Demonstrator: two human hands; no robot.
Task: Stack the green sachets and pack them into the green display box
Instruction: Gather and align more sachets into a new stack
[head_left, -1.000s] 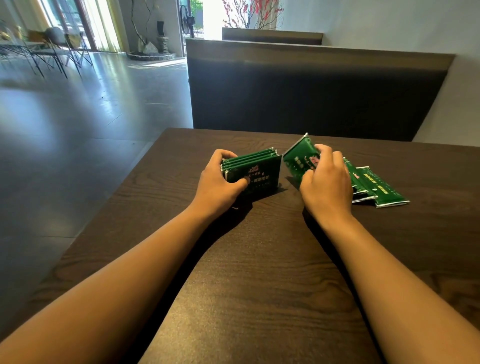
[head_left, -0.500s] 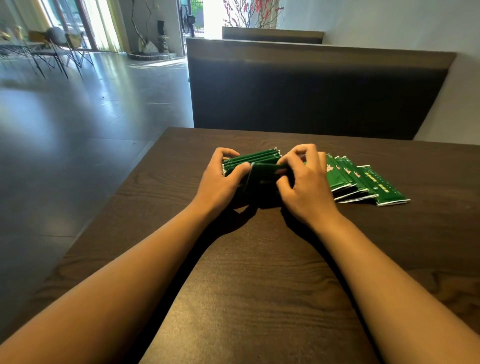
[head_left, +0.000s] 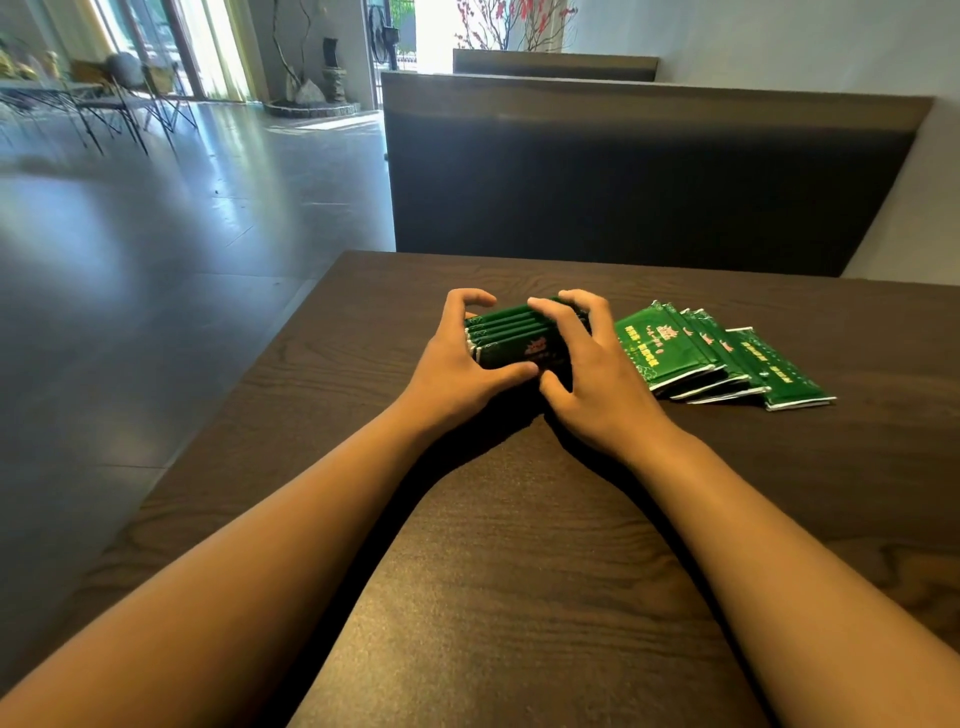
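A stack of green sachets (head_left: 511, 338) stands on edge on the dark wood-grain surface (head_left: 519, 571), flat foil packets with pale sealed ends. The left hand (head_left: 457, 358) and right hand (head_left: 592, 374) clamp it, fingers curled round both ends. Just right, loose sachets (head_left: 717, 358) lie fanned, overlapping.

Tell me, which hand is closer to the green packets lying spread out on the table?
The right hand. It sits just left of the spread-out sachets, gripping the upright stack. The left hand grips the stack's far side, farther away.
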